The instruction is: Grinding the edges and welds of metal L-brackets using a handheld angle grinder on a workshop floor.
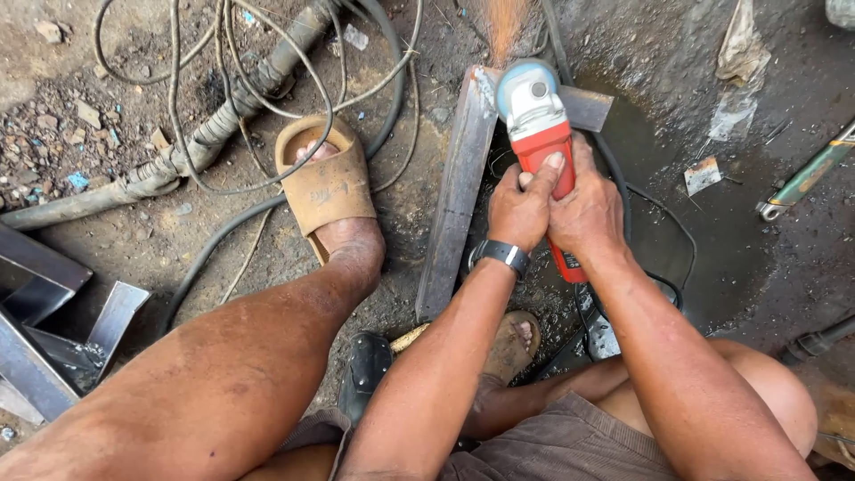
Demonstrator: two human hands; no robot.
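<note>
A red angle grinder (540,134) with a grey head is pressed against the far end of a long steel angle bar (456,196) lying on the dirt floor. Orange sparks (506,22) fly away from the disc. My left hand (521,207), with a dark watch at the wrist, wraps the grinder's red body from the left. My right hand (583,207) grips the same body from the right, just behind the head. Both hands touch each other on the tool.
My left foot in a tan sandal (322,183) rests left of the bar, and my right foot (512,343) is by its near end. Cables and a hose (223,116) coil at the top left. Steel offcuts (53,312) lie left. A green-handled tool (806,178) lies right.
</note>
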